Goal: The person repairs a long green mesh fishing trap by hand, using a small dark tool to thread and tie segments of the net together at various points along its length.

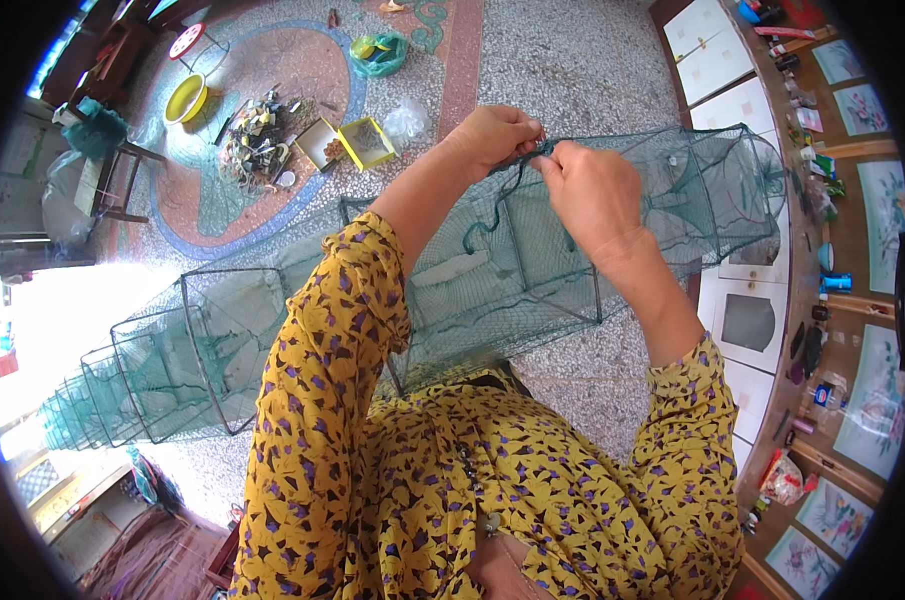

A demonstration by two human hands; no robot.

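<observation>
A long green mesh net trap [452,285] with square dark frames stretches across the view in front of me. At its far upper edge, my left hand [497,140] is closed on a dark green cord [502,220], part of which dangles in loops over the mesh. Just right of it, my right hand [587,190] is closed too, thumb and finger gripping the same cord close to my left fingertips. The exact knot or join between my fingers is too small to make out.
Beyond the net lie a pile of small items [262,140], yellow boxes [366,142], a yellow basin [185,100] and green bags [380,58]. A stool [122,180] stands left. A cluttered cabinet [752,330] runs along the right.
</observation>
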